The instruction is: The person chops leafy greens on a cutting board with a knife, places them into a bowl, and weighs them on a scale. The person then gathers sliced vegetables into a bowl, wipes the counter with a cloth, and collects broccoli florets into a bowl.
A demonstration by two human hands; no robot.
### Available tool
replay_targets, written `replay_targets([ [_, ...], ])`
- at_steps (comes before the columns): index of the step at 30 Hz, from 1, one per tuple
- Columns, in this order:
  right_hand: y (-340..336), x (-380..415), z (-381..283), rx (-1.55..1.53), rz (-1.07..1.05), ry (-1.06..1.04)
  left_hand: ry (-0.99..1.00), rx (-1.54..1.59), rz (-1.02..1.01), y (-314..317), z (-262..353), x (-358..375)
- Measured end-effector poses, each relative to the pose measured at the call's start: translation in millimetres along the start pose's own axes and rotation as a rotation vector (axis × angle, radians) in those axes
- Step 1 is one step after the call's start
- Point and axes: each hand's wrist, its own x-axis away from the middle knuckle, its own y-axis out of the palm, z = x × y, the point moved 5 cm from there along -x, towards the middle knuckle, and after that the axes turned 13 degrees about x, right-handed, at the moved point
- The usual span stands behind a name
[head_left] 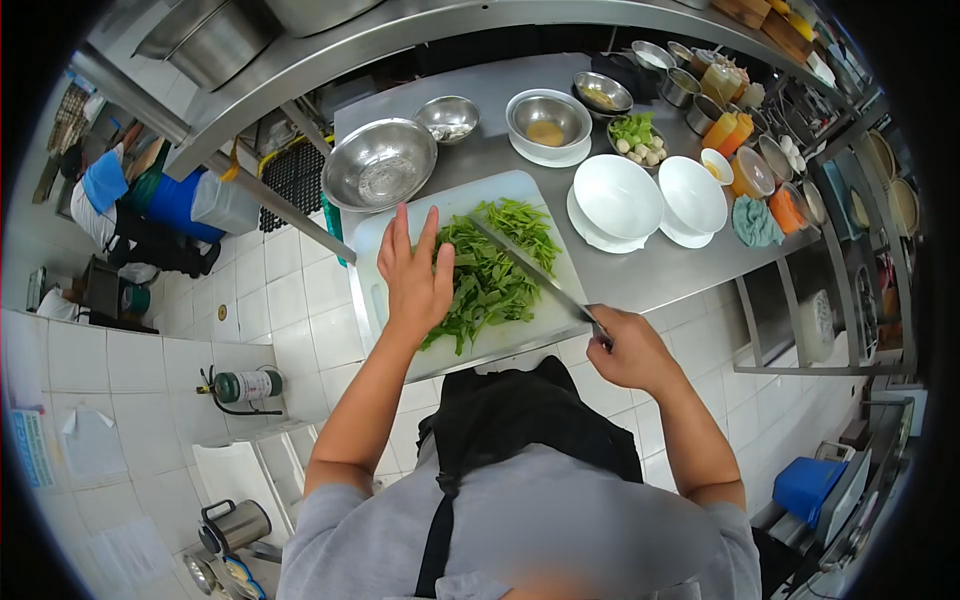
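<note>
Chopped green leaves and stems (500,270) lie in a heap on a white cutting board (560,335). My right hand (632,348) is closed round the handle of a knife (540,272), whose blade crosses the right part of the greens. At the left edge of the heap is my left hand (415,275), fingers stretched out and apart, holding nothing. Behind the board, to the left, stands a large metal bowl (380,165), with a smaller metal bowl (448,118) beside it.
White bowls (618,197) stand right of the board. Farther right are a teal cloth (757,221), orange bottles (728,132) and several containers. A metal shelf (420,30) runs above the table's back. Another person (100,205) is at the far left.
</note>
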Motion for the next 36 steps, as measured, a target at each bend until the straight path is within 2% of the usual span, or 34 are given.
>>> replay_targets([
  [1,0,0,-1,-0.002,0.005,0.009,0.014,0.052,0.053,-8,16,-1],
  [2,-2,-2,-5,0.222,0.035,-0.038,0.021,0.053,0.046,-12,36,-1],
  [3,-2,-3,-8,0.446,0.061,-0.087,0.13,0.037,-0.026,-12,63,2],
  [4,0,-6,-5,0.471,0.08,-0.128,0.236,0.018,-0.093,-11,83,5],
  [7,0,-16,2,0.464,0.043,-0.19,0.246,0.078,-0.138,-13,99,6],
  [8,-4,-20,6,0.466,0.043,-0.202,0.241,0.073,-0.128,-11,82,5],
  [10,-17,-29,14,0.451,0.128,-0.224,-0.024,0.17,0.068,-16,16,1],
  [13,-39,-42,11,0.578,0.241,-0.345,0.002,0.12,0.115,-49,8,-3],
  [16,-36,-56,3,0.639,0.264,-0.441,0.211,0.011,-0.096,-38,67,-1],
  [18,-27,-63,-7,0.656,0.283,-0.501,0.237,0.027,-0.344,-6,105,7],
  [21,-17,-65,-16,0.657,0.257,-0.543,0.211,0.076,-0.34,37,99,18],
  [22,-19,-63,-18,0.652,0.238,-0.537,0.207,0.077,-0.332,42,88,22],
  [28,-51,-48,15,0.598,0.167,-0.383,-0.163,-0.13,-0.388,12,-9,45],
  [30,-69,-50,30,0.483,0.165,-0.251,-0.196,-0.068,-0.432,5,-30,44],
  [31,-71,-55,37,0.485,0.165,-0.252,-0.231,-0.01,-0.474,6,-36,43],
  [33,-74,-73,67,0.335,0.124,0.031,-0.207,-0.015,-0.401,10,-39,29],
  [36,-70,-112,89,0.364,0.057,0.146,-0.189,0.094,-0.295,27,-55,-11],
])
